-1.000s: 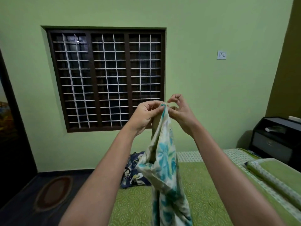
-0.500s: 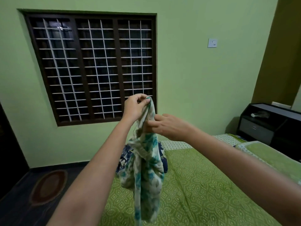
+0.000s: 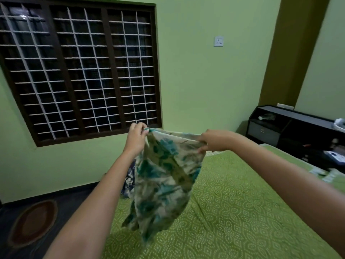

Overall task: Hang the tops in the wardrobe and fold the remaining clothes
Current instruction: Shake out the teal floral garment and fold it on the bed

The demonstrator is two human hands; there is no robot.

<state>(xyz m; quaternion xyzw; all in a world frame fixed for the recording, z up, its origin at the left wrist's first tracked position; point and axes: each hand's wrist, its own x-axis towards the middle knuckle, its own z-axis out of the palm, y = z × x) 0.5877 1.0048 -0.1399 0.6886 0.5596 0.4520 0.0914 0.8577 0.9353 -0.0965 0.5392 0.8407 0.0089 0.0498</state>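
I'm pinching the top edge of this floral garment (image 3: 164,176) with my left hand (image 3: 136,137) and right hand (image 3: 214,140), fingers gripping, it's hanging below them over the bed (image 3: 233,212).

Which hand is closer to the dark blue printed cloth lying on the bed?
Left. The left hand pinches the floral garment above the blue cloth; the right hand grips the garment's other end, farther right.

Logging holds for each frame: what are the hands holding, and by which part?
Both hold the floral garment by its top edge: left hand pinches one end, right hand the other.
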